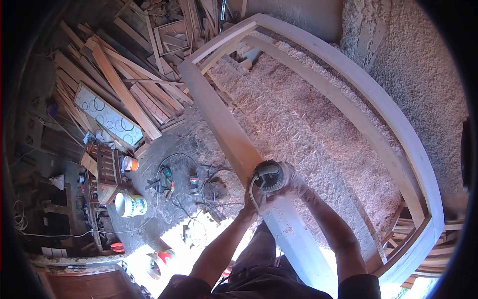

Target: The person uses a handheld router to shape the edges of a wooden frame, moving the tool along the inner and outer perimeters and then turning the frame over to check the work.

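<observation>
A router (269, 176) with a round, ribbed black top stands on the near wooden beam of a large door-like frame (224, 117). My left hand (252, 198) is closed round its left side, and a pale cord runs down beside that hand. On the other side, my right hand (293, 183) wraps the tool's body. The fingers of both hands are partly hidden by the tool. Wood chips lie on the beam just below my hands. The router's underside and bit are out of sight.
Wood shavings (308, 134) cover the floor inside the frame. Planks and offcuts (124, 74) are heaped at the far left. Cables and another power tool (193, 184) lie on the floor to the left, near a white bucket (131, 205). More stacked timber (428, 259) sits at the right.
</observation>
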Available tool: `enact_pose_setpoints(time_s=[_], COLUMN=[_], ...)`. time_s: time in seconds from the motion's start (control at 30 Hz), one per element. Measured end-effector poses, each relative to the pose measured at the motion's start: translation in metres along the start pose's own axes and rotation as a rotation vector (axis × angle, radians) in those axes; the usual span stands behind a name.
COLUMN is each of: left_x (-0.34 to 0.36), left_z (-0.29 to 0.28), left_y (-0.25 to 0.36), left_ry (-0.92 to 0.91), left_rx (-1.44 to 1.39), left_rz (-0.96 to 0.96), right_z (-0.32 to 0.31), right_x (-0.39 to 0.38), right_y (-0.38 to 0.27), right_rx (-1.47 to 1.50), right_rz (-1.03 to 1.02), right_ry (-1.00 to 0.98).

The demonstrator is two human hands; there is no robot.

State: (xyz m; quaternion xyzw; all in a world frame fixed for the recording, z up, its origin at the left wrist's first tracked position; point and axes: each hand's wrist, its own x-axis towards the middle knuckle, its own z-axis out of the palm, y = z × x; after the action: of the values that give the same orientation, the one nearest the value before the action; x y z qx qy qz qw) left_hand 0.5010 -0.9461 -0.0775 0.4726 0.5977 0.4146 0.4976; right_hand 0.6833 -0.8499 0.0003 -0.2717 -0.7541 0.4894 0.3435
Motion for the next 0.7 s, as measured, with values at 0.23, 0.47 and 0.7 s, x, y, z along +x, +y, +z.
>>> enact_pose_setpoints(time_s=[0.23, 0.47, 0.7], left_x=[0.024, 0.053, 0.079], left_z=[-0.027, -0.046, -0.07], left_y=[0.028, 0.056, 0.069], left_ry=[-0.037, -0.002, 0.038], left_rx=[0.533, 0.683, 0.732], left_rz=[0.316, 0.461, 0.532], right_z=[0.003, -0.002, 0.018], right_x=[0.032, 0.071, 0.106], right_y=[0.012, -0.013, 0.048], right_rx=[-0.023, 0.191, 0.045], right_rz=[0.039, 0.058, 0.033], right_ry=[-0.004, 0.014, 0.049])
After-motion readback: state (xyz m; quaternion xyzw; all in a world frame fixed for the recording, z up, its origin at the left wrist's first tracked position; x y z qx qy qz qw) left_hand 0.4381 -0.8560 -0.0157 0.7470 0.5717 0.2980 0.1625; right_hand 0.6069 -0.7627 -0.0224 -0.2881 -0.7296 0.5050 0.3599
